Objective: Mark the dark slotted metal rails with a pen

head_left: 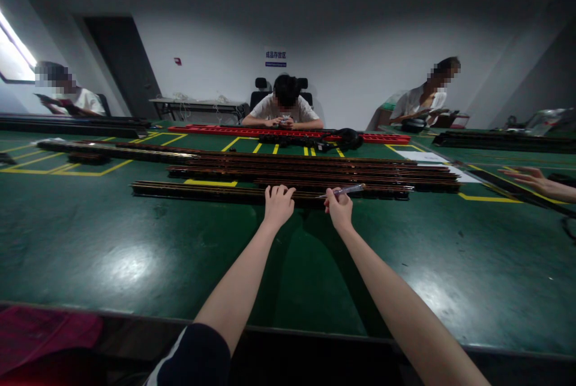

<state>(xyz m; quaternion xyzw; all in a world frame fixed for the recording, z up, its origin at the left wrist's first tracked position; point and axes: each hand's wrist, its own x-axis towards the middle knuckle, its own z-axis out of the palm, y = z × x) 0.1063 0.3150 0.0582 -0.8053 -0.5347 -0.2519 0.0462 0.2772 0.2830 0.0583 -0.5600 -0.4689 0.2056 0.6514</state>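
Observation:
A long black strip (pixel 202 190) with thin brassy lines along it lies crosswise on the green table in front of me. My left hand (pixel 278 206) rests on this strip near its middle, fingers spread over it. In my right hand (pixel 339 209) is a small screwdriver (pixel 351 189) with a clear handle, pinched between thumb and fingers. Its thin shaft points left, close to the strip; whether the tip touches is too small to tell. Just beyond, several similar dark strips (pixel 306 167) lie side by side in a bundle.
The green table (pixel 180 254) bears yellow tape lines. Farther back are a red rack-like frame (pixel 382 137) and a coiled black cable (pixel 346 138). White paper sheets (pixel 423 156) lie right. Another person's hand (pixel 531 179) reaches in from the right. Three people sit across the table.

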